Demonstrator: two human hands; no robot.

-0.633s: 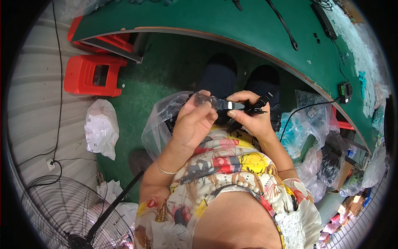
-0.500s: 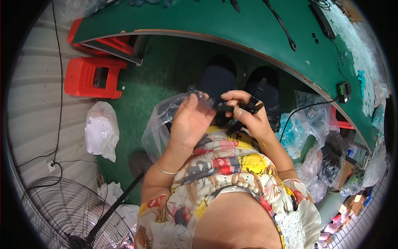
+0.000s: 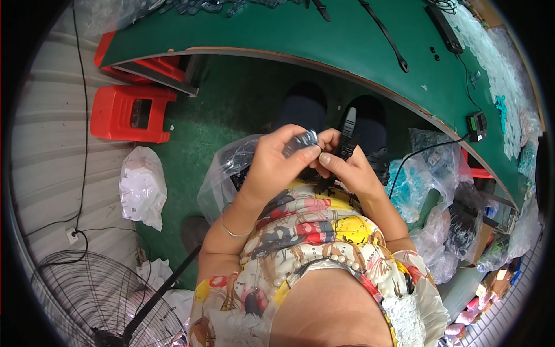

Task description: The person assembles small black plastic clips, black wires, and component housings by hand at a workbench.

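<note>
My left hand (image 3: 276, 165) pinches a small crumpled clear plastic wrapper (image 3: 302, 141) between thumb and fingers. My right hand (image 3: 346, 166) grips a narrow black strap-like part (image 3: 348, 130) that stands upright from my fingers. Both hands meet above my lap, thumbs nearly touching. Below them a clear plastic bag (image 3: 228, 170) holding dark parts rests on my lap. More dark parts between my palms are mostly hidden.
A curved green worktable (image 3: 300, 34) spans the top, with black straps (image 3: 384, 34) and clear wrappers lying on it. Red plastic stools (image 3: 130, 113) stand at the left, a white bag (image 3: 141, 185) below them. A floor fan (image 3: 87, 301) sits lower left. Filled plastic bags (image 3: 428, 179) crowd the right.
The black part was held level between both hands; now my right hand holds it upright and my left hand has pulled away with the clear wrapper.
</note>
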